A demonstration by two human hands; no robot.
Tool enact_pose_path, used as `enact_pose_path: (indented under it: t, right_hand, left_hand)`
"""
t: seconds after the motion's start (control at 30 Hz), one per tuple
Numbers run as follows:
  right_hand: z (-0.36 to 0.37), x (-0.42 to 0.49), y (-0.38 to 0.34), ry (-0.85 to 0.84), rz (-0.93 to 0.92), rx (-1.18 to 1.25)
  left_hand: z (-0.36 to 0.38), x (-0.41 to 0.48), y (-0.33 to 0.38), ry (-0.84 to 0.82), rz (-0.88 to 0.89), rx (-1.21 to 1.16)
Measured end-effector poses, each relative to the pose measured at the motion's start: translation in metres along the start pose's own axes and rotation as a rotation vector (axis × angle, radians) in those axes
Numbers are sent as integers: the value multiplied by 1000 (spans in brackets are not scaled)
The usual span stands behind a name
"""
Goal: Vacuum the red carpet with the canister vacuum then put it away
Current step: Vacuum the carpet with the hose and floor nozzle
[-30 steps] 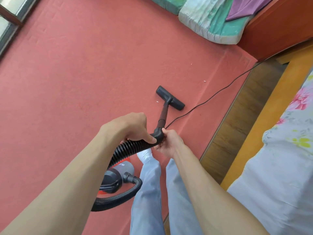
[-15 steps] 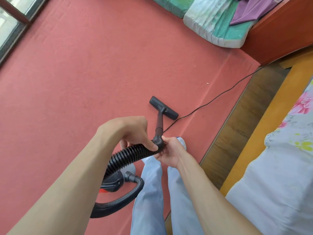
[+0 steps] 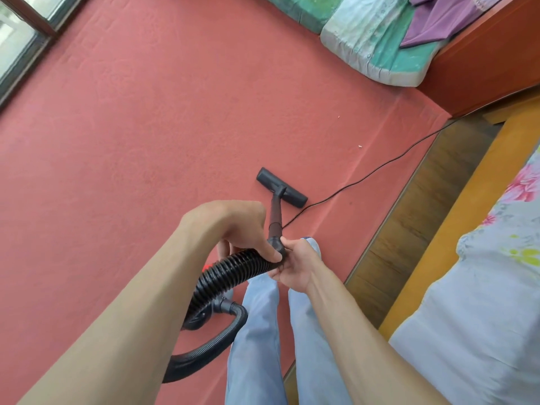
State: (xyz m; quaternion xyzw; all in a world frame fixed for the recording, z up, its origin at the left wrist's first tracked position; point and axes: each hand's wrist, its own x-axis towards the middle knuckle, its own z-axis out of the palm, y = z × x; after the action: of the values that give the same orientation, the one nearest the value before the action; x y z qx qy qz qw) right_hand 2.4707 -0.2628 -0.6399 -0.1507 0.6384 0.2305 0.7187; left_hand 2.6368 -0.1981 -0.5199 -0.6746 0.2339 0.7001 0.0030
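Ribbed black hose [image 3: 233, 266] in both hands [image 3: 230, 226] [image 3: 295, 267], flat nozzle [image 3: 282, 187] on red carpet [image 3: 146, 127]

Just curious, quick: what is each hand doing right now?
Left hand: holding the hose.
Right hand: holding the hose too.

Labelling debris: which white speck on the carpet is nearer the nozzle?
The lower speck, close to the cord, just beyond the nozzle. The upper speck lies farther off, toward the cushion.
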Motion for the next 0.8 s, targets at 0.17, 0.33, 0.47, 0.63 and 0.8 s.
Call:
enact_pose_path:
  t: [0.17, 0.33, 0.47, 0.63, 0.8]
  right_hand:
    - [16, 26, -35, 160, -114, -109]
    - [10, 22, -2, 27, 10, -53]
    - [-5, 15, 18, 18, 31, -8]
    - [-1, 29, -20, 80, -89, -16]
    - [8, 36, -74, 169, -257, -66]
  left_hand:
    - [11, 24, -2, 202, -6, 28]
    - [1, 10, 10, 20, -44, 75]
    - [6, 4, 7, -127, -49, 36]
    - [8, 27, 0, 29, -10, -28]
    - [19, 52, -5, 461, 39, -130]
